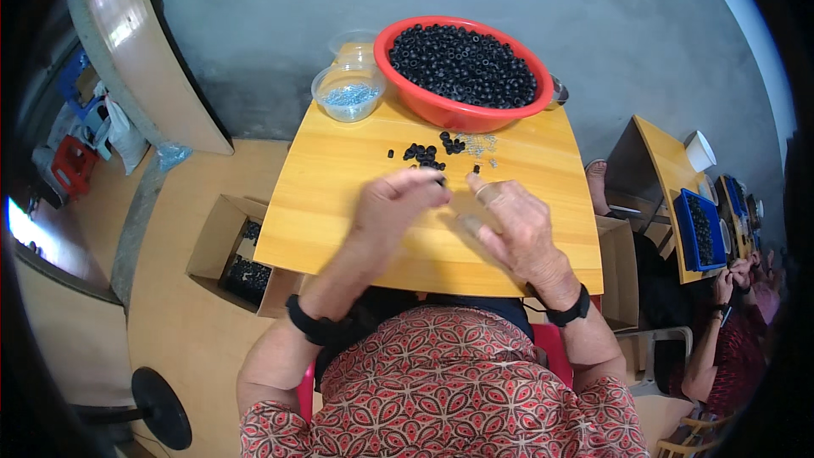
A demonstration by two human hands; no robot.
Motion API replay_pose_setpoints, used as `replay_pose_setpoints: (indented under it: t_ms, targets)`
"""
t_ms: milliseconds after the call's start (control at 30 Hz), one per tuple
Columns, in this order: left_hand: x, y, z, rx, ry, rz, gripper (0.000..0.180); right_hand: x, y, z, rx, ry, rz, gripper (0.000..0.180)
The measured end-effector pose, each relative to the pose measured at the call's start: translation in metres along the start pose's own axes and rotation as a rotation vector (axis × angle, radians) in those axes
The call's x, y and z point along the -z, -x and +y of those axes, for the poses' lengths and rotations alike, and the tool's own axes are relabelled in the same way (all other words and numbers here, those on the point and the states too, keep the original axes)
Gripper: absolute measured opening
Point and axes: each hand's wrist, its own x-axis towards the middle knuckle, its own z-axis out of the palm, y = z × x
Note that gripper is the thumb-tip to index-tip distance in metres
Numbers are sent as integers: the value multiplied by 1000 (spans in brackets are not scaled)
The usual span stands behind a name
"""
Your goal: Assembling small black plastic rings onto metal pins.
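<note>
My left hand (pixel 390 208) is over the middle of the wooden table, thumb and fingertips pinched together on what looks like a small black ring-shaped part (pixel 440 181). Facing it from the right is my right hand (pixel 519 233), its fingers smeared by motion, so I cannot make out whether they hold anything. Just beyond the fingertips lies a loose group of black parts (pixel 421 153). Beside them, small silvery screw-like pieces (pixel 482 146) are spread on the wood. A single black part (pixel 476 169) shows right at the right hand's fingertips.
A red basin (pixel 398 89) heaped with black parts stands at the table's far side. Left of it is a clear tub (pixel 348 113) of silvery pieces. Cardboard boxes (pixel 208 242) flank the table. At right, another person sits by a table with a blue tray (pixel 719 259).
</note>
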Motion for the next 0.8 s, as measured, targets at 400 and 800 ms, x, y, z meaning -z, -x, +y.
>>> replay_pose_setpoints:
  t_ms: [400, 800]
  targets:
    - [226, 61, 28, 69, -355, 825, 34, 31, 25, 31, -245, 105, -13, 19]
    - [122, 42, 51, -55, 9, 290, 31, 27, 15, 54, -298, 37, -143, 12]
